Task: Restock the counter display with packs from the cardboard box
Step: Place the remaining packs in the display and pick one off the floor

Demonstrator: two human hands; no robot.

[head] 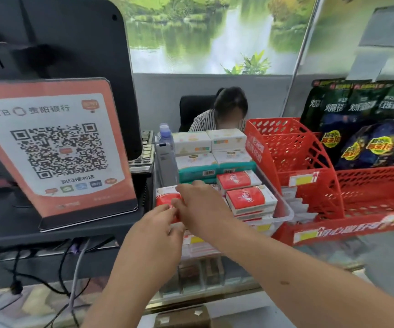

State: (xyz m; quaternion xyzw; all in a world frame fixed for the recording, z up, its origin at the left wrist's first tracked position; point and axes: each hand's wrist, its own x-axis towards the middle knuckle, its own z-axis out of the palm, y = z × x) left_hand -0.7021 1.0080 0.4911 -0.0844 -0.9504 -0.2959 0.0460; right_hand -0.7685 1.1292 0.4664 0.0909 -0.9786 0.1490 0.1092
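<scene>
Red-and-white pack [166, 200] is sitting at the front left corner of the clear bin [285, 210], with both hands on it. The left hand [158, 227] is reaching in from below, its fingers [167, 210] curling narrowly onto the pack's near edge and pinching it. The right hand [200, 207] is reaching across from the right, its fingers closing over the pack's right end, though blur is hiding the exact contact. Just right of this pack, inside the clear bin, a stack of matching red packs [250, 197] is lying flat. Behind them in the bin, teal-and-white packs [196, 165] are lying side by side, and white packs [214, 138] are sitting at the very back. Just beside the bin's right wall, a red basket rack [309, 166] is standing on the glass surface [380, 247], with dark snack bags [356, 129] leaning in its far tier. Left of the bin, an orange QR-code sign [56, 147] is standing in front of a black monitor [73, 43]. Behind the bin, a water bottle [165, 133] is standing, and farther back a person [229, 110] is sitting with head bowed.
</scene>
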